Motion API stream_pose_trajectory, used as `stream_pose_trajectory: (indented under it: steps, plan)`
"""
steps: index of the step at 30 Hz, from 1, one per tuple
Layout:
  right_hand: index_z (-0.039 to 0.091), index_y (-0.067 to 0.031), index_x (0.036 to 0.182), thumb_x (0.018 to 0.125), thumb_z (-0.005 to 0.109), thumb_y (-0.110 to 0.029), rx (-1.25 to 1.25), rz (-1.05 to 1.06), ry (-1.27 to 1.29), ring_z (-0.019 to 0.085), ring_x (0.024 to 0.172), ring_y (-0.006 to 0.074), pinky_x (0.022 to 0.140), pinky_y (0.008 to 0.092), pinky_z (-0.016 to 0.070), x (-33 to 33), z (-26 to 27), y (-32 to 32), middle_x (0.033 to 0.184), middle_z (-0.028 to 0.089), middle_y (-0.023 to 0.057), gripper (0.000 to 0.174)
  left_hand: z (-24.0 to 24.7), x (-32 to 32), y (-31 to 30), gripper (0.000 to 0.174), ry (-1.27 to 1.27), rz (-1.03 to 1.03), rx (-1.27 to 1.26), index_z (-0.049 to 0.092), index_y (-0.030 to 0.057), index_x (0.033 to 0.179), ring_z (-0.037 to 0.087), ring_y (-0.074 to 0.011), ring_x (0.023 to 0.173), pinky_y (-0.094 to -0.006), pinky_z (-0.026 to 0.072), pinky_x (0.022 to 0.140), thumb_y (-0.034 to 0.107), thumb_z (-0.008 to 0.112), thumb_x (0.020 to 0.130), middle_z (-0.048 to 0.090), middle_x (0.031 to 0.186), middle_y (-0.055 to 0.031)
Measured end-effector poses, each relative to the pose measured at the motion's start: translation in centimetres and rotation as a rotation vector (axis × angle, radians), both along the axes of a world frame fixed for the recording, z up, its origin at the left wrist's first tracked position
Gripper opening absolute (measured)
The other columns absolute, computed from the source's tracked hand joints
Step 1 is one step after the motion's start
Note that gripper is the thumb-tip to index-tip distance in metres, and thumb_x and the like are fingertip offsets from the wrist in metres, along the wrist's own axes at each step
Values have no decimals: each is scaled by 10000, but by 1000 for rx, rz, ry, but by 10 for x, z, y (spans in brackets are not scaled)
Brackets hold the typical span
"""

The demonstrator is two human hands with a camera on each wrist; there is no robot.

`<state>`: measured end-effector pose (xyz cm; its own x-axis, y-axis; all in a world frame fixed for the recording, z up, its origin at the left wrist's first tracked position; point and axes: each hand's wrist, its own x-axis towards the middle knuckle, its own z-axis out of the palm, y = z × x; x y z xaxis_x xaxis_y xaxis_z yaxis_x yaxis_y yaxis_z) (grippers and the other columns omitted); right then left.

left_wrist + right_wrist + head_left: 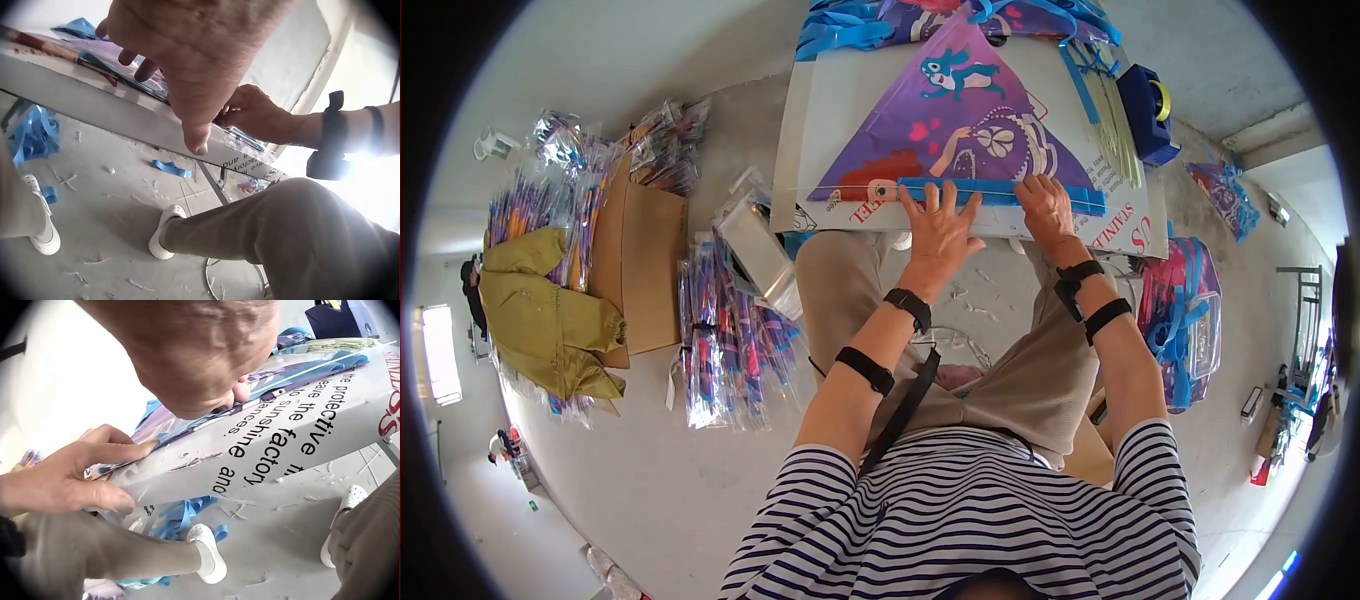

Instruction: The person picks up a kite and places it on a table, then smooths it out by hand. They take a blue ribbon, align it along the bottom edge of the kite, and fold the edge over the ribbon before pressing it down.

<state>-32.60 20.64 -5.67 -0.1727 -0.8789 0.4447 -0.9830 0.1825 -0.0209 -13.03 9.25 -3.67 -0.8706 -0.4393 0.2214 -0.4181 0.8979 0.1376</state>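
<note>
A purple triangular kite [960, 110] with cartoon prints lies on the white-topped table [800, 120]. Along its near edge runs a blue strip [1000, 192], with a thin pale rod [300, 376] beside it. My left hand [942, 228] rests with spread, fairly straight fingers on the strip's left part, its thumb apart from the others toward the table's front edge. Farther right, my right hand [1048, 212] bends its fingers over the same strip and pinches it at the edge. The right fingertips are partly hidden under the hand in the right wrist view.
Blue ribbon bundles [840, 32] and a bunch of thin sticks [1112, 125] lie on the table, near a dark blue box [1148, 115]. Bagged kites [730, 335] and a cardboard box [650, 260] stand at left. Scraps and ribbon [172, 169] litter the floor.
</note>
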Motion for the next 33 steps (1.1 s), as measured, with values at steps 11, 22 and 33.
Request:
stream_pose_trajectory:
  steps: [11,22,33]
  plan:
    - [605,-90,840,704,653,-16,-19,-22,-2,612,848,276,733,404,496,0,-3,2,841,567,68,162,1,-2,0,780,-46,-31,-7,592,229,1394,493,-323,1231,-761,247,1069,492,856,709,553,1300,-85]
    - [604,-122,812,742,669,-95,-29,-93,29,611,862,245,755,387,488,8,-3,4,846,572,53,99,6,-4,3,821,-42,-50,-16,611,212,1384,510,-329,1211,-749,301,1054,472,891,657,543,1229,-64]
    - [613,-128,810,749,676,-109,-36,-132,92,602,865,222,733,369,453,7,-3,0,849,574,34,90,3,-5,1,816,-109,-32,-49,583,247,1418,504,-334,1241,-743,306,1048,530,854,702,528,1306,-68]
